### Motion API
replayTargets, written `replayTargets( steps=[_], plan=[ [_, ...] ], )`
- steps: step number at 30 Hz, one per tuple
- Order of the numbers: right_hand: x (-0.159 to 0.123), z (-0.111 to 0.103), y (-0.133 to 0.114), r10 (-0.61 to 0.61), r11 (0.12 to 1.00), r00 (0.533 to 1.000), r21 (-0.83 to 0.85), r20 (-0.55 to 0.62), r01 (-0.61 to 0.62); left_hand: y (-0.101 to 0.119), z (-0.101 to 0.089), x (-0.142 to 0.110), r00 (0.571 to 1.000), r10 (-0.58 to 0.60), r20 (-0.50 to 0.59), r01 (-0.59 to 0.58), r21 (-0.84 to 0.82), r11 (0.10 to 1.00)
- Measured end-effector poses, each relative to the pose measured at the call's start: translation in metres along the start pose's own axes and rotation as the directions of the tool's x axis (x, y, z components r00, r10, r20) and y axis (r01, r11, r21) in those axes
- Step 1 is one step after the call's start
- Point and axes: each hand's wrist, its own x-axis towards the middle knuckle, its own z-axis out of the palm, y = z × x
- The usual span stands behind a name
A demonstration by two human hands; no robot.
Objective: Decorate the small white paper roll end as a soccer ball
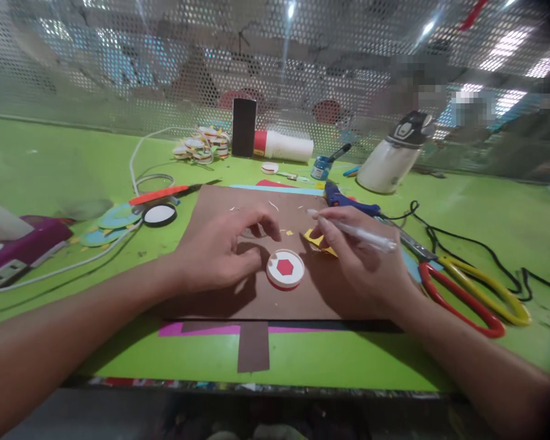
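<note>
A small white disc with a red rim lies on the brown board in front of me, a red hexagon at its centre. Just left of it is my left hand, thumb and forefinger apart with nothing between them. My right hand grips a pale, see-through pen-like tool, its thin end pointing left. Beneath those fingers a yellow paper piece shows in part; whether they also hold it I cannot tell. A tiny yellow scrap lies above the disc.
The brown board rests on a green table. At right are large scissors, a blue glue gun and a bottle. An orange cutter, round black-rimmed lid and purple power strip lie left; a phone stands behind.
</note>
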Motion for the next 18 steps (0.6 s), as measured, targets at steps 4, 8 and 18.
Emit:
replayTargets(
  steps=[4, 8, 18],
  plan=[
    [0.001, 0.0, 0.006, -0.062, 0.998, 0.997, -0.005, 0.038, 0.063, -0.009, 0.0, 0.003, 1.0, 0.027, 0.011, -0.026, -0.012, 1.0],
    [0.002, -0.001, 0.005, -0.034, 0.999, 0.996, 0.024, 0.079, 0.032, -0.004, 0.0, 0.001, 0.988, -0.011, 0.152, 0.009, 0.011, 1.0],
    [0.002, 0.001, 0.004, -0.04, 0.999, 0.993, 0.004, 0.112, 0.039, 0.007, 0.014, 0.002, 0.978, -0.043, 0.206, 0.007, 0.171, 0.985]
  ],
)
